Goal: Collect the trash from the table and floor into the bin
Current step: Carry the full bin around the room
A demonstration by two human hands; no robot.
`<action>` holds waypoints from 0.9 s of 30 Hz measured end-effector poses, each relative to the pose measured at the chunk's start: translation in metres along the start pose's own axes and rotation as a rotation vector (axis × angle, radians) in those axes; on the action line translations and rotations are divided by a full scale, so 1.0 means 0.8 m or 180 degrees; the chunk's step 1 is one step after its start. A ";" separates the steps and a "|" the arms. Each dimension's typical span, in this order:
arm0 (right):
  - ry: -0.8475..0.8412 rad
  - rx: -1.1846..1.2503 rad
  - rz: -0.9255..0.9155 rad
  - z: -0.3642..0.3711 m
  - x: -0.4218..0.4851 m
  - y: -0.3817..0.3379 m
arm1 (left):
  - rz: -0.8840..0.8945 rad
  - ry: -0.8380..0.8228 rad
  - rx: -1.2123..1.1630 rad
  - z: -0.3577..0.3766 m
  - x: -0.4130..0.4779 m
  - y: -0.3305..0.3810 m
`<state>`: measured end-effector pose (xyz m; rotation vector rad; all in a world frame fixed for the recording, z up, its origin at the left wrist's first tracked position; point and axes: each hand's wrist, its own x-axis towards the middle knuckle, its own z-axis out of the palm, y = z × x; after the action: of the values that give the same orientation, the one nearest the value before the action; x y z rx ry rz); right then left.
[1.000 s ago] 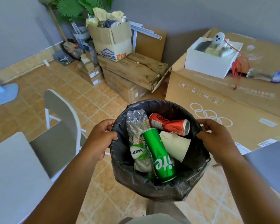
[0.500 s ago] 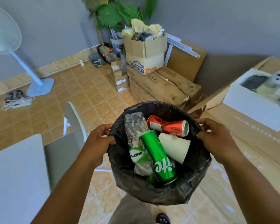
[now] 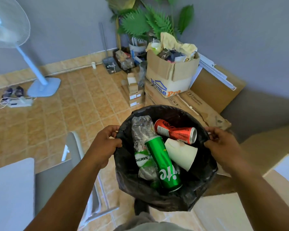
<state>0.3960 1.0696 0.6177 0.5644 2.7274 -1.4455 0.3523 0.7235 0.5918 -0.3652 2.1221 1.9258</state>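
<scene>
1. Black plastic lines the bin (image 3: 173,110), which the person holds up in front of them, above the tiles, between both hands.
2. Their left hand (image 3: 103,144) grasps the left rim with its fingers curled over the bag's edge. The right hand (image 3: 222,144) clutches the right rim the same way.
3. Inside, a green can (image 3: 163,164) lies tilted on top near the middle. A red can (image 3: 175,130) lies across the far side, and a white paper cup (image 3: 180,152) rests on its side between the two, touching both. A crushed clear bottle (image 3: 143,130) runs along the left wall.
4. On the right, a big carton (image 3: 265,147) crowds in, its edge close against the bin's right side.
5. Past the far rim are stacked flat cartons (image 3: 198,105), with an open box (image 3: 172,75) stuffed with paper on top and a plant (image 3: 148,22) in the corner behind.
6. On the left, a white chair (image 3: 73,147) stands just beside the left forearm, and a table corner (image 3: 10,189) fills the near-left edge.
7. Beyond the chair, the tiled floor (image 3: 73,105) lies open up to the wall. A fan (image 3: 40,85) and a power strip (image 3: 18,102) with loose cable sit along its far-left edge, and a dustpan (image 3: 110,65) leans near the corner.
</scene>
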 end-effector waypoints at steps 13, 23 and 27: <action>-0.0313 -0.0057 -0.0446 0.119 0.208 -0.155 | 0.0069 0.0637 -0.0299 -0.099 0.159 0.063; -0.1075 0.0050 -0.0675 0.248 0.432 -0.252 | -0.0203 0.1400 -0.0434 -0.161 0.312 0.095; -0.1437 -0.0014 -0.0875 0.294 0.515 -0.306 | -0.0238 0.1754 -0.0543 -0.185 0.363 0.121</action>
<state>-0.1048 0.8841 0.6083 -0.1368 2.5054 -1.4009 0.0436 0.5808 0.5946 -1.1045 2.2013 2.1486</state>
